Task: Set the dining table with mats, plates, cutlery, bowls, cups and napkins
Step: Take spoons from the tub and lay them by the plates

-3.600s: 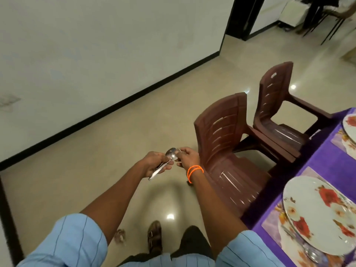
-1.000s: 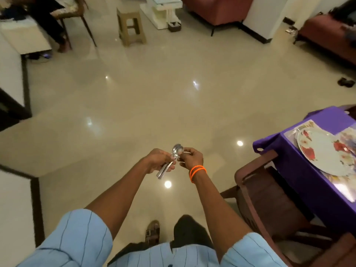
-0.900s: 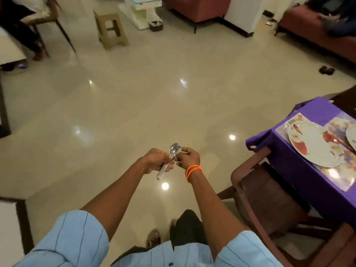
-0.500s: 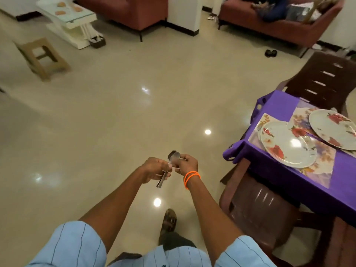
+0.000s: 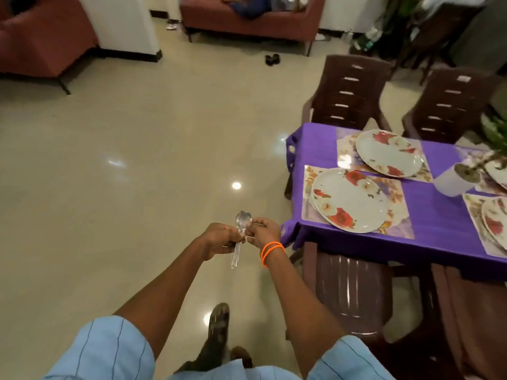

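Spoons (image 5: 243, 224), a small metal bunch of them, sit in both hands out over the floor, well short of the purple-clothed table (image 5: 439, 223), which lies to the right of them. The left hand (image 5: 219, 239) is curled round the handles; the right hand (image 5: 263, 233), with orange bands at the wrist, pinches the bunch just below the bowls, as if separating one piece. The cutlery step seems to be in hand: on the table, floral plates already lie on mats, the nearest plate (image 5: 348, 200) by the table's near corner, above a brown chair (image 5: 351, 294). Next, one spoon likely needs freeing from the bunch and laying beside that nearest plate, on its mat (image 5: 397, 223). Bowls, cups and napkins are not visible on the table.
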